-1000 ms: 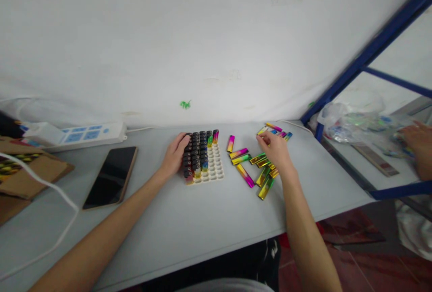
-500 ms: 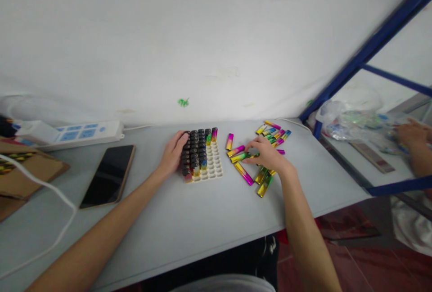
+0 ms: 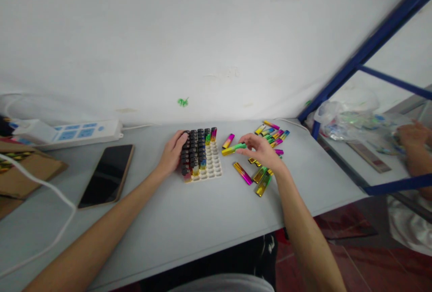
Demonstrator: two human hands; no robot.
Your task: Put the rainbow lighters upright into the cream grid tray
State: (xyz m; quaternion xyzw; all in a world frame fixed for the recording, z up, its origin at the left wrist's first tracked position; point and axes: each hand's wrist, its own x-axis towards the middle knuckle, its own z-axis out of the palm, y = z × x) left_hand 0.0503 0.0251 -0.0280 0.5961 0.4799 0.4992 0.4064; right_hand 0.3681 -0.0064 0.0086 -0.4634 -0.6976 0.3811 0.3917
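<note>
A white holed tray [image 3: 213, 169] sits on the table, its left part filled with upright black-topped lighters [image 3: 194, 148]. My left hand [image 3: 173, 151] is curled round the tray's left side, thumb near the tops of the back lighters; its other fingers are partly hidden. To the right of the tray, my right hand [image 3: 258, 148] pinches a shiny yellow-green lighter [image 3: 232, 149] between thumb and fingers, held just above the table. A pink-and-gold lighter [image 3: 228, 140] lies behind it. Several more metallic lighters [image 3: 263, 186] lie scattered around and beyond this hand.
A phone [image 3: 107, 175] lies on the left, near a white power strip [image 3: 89, 131], a cardboard box [image 3: 30, 170] and a white cable [image 3: 50, 186]. A blue metal frame [image 3: 337, 87] stands at the right; beyond it are plastic bags [image 3: 347, 123] and another person's hand [image 3: 413, 134].
My right hand has lifted the yellow-green lighter from the pile and moved slightly left, towards the tray. The pink-and-gold lighter behind has turned. My left hand stays at the tray.
</note>
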